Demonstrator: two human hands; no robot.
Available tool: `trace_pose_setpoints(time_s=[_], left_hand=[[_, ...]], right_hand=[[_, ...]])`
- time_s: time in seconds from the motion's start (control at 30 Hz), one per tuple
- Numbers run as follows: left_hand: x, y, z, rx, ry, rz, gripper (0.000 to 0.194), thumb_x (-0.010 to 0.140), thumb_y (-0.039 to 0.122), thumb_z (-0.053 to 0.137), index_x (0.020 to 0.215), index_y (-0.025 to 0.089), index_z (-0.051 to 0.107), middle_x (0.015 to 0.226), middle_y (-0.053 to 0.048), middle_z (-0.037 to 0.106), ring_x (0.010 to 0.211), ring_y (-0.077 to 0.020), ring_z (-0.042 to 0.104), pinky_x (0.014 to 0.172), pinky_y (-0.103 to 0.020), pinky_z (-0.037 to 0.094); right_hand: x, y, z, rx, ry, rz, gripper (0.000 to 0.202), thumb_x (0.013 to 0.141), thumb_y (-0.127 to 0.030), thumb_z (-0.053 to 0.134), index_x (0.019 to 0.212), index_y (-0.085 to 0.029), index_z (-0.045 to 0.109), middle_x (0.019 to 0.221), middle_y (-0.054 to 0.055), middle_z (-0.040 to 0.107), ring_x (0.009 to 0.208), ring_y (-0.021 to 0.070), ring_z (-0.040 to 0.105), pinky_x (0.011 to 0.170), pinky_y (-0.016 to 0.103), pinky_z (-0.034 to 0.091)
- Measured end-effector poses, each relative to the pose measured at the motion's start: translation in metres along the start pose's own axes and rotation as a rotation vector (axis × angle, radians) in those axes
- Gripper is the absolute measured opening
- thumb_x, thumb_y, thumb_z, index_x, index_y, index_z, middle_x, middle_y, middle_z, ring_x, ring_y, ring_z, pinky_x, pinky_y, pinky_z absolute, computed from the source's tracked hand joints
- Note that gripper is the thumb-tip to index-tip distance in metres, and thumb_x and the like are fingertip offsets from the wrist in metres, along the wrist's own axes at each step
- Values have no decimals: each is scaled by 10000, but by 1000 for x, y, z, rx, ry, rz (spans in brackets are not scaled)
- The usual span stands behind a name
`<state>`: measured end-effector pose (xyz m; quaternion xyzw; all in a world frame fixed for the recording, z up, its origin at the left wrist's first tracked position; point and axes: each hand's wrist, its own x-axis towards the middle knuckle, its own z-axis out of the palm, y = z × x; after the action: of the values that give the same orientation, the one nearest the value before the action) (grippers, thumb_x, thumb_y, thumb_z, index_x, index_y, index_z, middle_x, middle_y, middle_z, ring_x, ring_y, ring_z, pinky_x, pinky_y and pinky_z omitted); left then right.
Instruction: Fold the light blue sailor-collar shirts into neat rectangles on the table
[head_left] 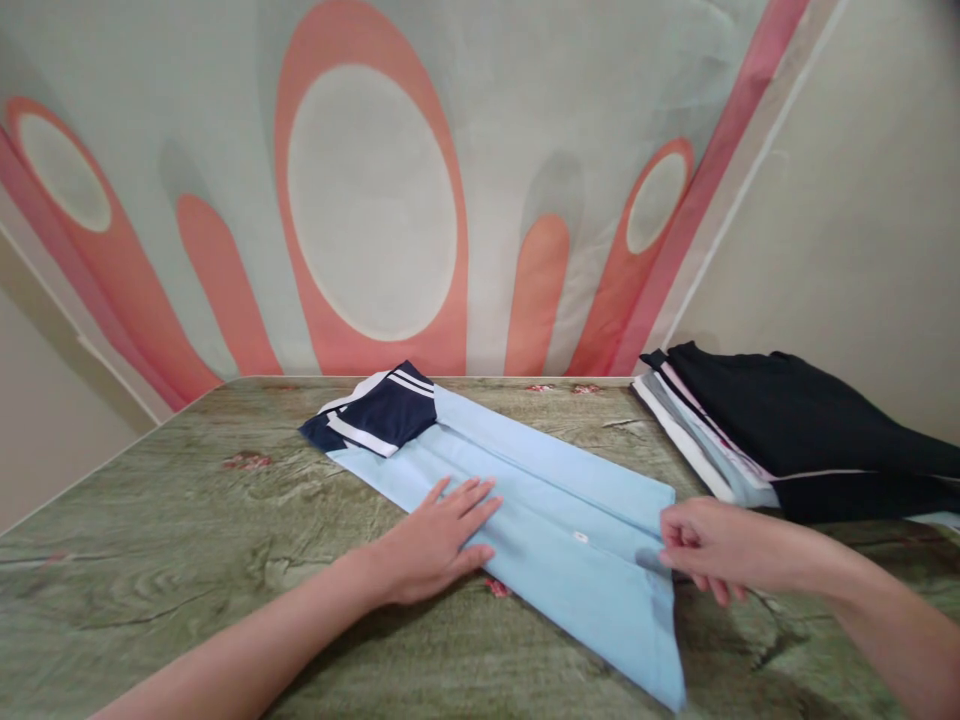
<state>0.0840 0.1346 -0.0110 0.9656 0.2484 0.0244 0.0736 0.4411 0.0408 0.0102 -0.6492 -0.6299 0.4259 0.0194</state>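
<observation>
A light blue shirt (525, 510) lies folded into a long strip, slanting across the table from back left to front right. Its navy part with white stripes (386, 408) is folded at the far left end. A small white tag (580, 537) shows on the cloth. My left hand (442, 540) rests flat on the shirt's near edge, fingers spread. At the right end, my right hand (701, 548) pinches the shirt's edge between thumb and fingers, and the cloth there is slightly raised.
A stack of folded clothes (795, 430), black on top with white, grey and pink layers below, sits at the table's back right. The wood-patterned table (187, 540) meets a wall hanging (495, 120) with coral shapes at its far edge.
</observation>
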Motion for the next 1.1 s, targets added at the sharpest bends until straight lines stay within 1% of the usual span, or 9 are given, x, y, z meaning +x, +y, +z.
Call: trace_pose_setpoints(time_s=[0.1, 0.2, 0.27, 0.4, 0.5, 0.7, 0.83, 0.97, 1.1], left_hand=[[-4, 14, 6, -30, -25, 25, 622, 887, 558, 303, 1421, 275, 157, 1482, -70, 171, 1357, -248, 141, 1089, -470, 82], [-3, 24, 2, -74, -41, 100, 649, 875, 564, 333, 1424, 266, 156, 1476, -74, 187, 1353, -259, 156, 1093, -474, 92], [-2, 33, -3, -121, -44, 180, 631, 879, 540, 353, 1420, 263, 181, 1471, -68, 206, 1347, -253, 179, 1099, -456, 113], [-1, 38, -8, -139, -36, 191, 549, 915, 461, 326, 1412, 255, 213, 1470, -54, 219, 1346, -224, 195, 1100, -402, 157], [0, 11, -4, -28, 19, 2, 464, 936, 387, 298, 1372, 229, 306, 1459, -63, 259, 1341, -219, 210, 1087, -411, 176], [-9, -72, -6, 169, 270, -275, 292, 873, 258, 446, 1142, 193, 540, 1316, -95, 457, 1291, -253, 297, 1057, -452, 214], [-14, -79, -12, 116, 338, -345, 152, 831, 262, 512, 932, 179, 590, 1033, -88, 567, 1027, -234, 512, 913, -396, 385], [-16, -54, -11, 71, 276, -317, 134, 843, 282, 500, 847, 186, 593, 901, -64, 551, 893, -208, 533, 821, -342, 424], [-25, -40, -7, 21, 284, -277, 163, 874, 278, 461, 923, 194, 591, 939, -65, 554, 912, -203, 520, 843, -335, 415]], right_hand=[[16, -2, -5, -161, 397, -111, 300, 816, -459, 440, 725, -185, 521, 655, 51, 636, 602, 188, 617, 549, 301, 487], [42, 5, -1, -299, 652, -327, 353, 820, -447, 455, 1000, -167, 575, 1107, 126, 602, 1026, 250, 558, 899, 412, 428], [57, 14, 4, -345, 629, -433, 461, 835, -455, 444, 1197, -177, 506, 1349, 120, 431, 1249, 256, 373, 1036, 446, 296], [71, 32, 11, -410, 470, -417, 558, 867, -508, 372, 1339, -212, 393, 1443, 72, 304, 1333, 244, 228, 1086, 471, 205], [71, 38, 11, -434, 435, -399, 582, 866, -534, 357, 1364, -232, 359, 1457, 44, 273, 1338, 241, 216, 1096, 456, 196], [69, 37, 11, -434, 441, -384, 577, 870, -528, 353, 1351, -211, 384, 1448, 56, 292, 1330, 244, 241, 1096, 452, 210], [69, 33, 13, -410, 540, -418, 502, 852, -499, 405, 1225, -184, 522, 1389, 95, 392, 1298, 271, 303, 1074, 462, 254], [67, -5, 14, -366, 619, -495, 343, 859, -413, 421, 1075, -199, 581, 1222, 104, 526, 1163, 259, 451, 1006, 450, 336], [77, -77, 22, -309, 476, -637, 276, 865, -301, 425, 1083, -194, 556, 1079, 87, 583, 1009, 211, 539, 906, 354, 408]])
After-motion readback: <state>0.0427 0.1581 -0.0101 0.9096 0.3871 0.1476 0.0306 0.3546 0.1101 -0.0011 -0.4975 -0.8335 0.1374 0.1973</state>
